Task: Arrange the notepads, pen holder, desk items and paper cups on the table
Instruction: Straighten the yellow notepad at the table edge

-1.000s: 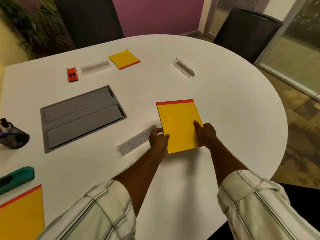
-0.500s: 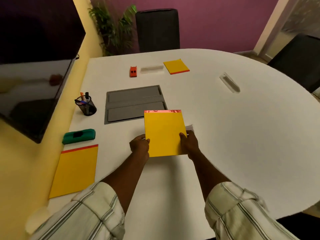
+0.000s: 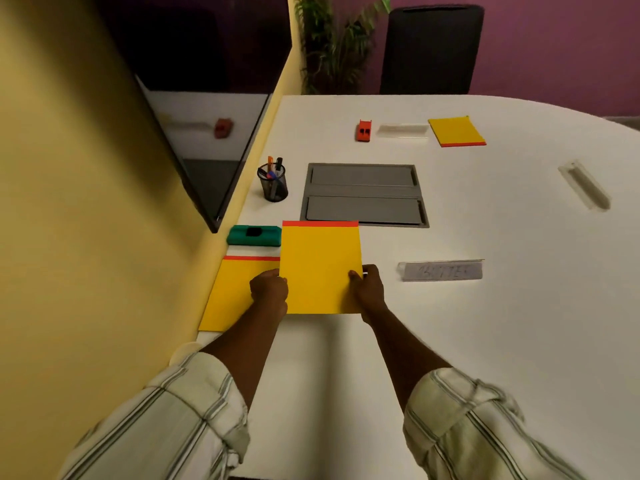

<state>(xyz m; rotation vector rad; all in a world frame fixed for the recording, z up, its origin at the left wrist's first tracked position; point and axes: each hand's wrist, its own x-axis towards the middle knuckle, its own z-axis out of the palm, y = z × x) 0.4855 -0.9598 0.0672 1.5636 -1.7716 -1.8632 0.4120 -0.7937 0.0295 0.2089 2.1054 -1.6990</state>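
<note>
notepad [image 3: 320,268]: left edge overlaps second notepad [image 3: 235,292] at 9 o'clock
table [image 3: 502,334]: bare toward 3 o'clock
left hand [image 3: 269,289]: pinching notepad's left edge
right hand [image 3: 369,287]: pinching its right edge

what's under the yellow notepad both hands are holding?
The held notepad, gripped by the left hand and right hand, overlaps the right edge of a second yellow notepad on the white table. Anything else beneath it is covered.
</note>
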